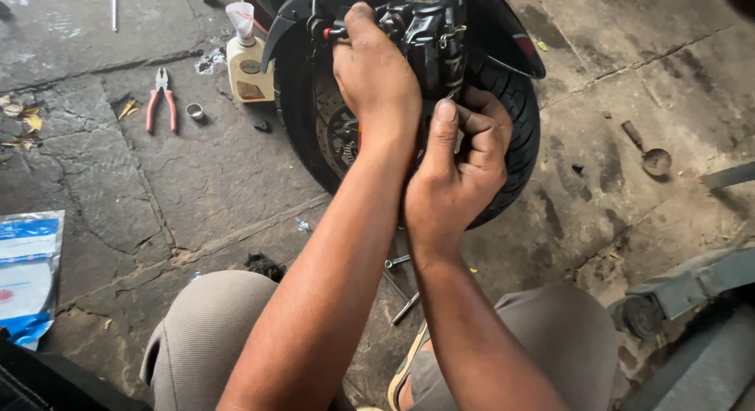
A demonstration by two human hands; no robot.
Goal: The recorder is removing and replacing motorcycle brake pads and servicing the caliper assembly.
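Observation:
A black brake caliper [429,37] sits against a motorcycle wheel with a black tyre [519,104] and a brake disc [338,136]. My left hand [373,77] reaches up and wraps around the caliper's left side, beside a small red-tipped part [334,33]. My right hand [460,163] is lower, fingers curled tight under the caliper with the thumb pressed upward against its body. What the right fingers enclose is hidden. A black mudguard [511,33] arches over the tyre.
On the stone floor to the left lie red-handled pliers [161,100], a small metal cap [194,110] and a cream bottle [248,65]. A blue-and-white plastic packet [27,273] lies at far left. Metal wrenches [399,289] lie between my knees. A scoop-like tool [649,155] lies to the right.

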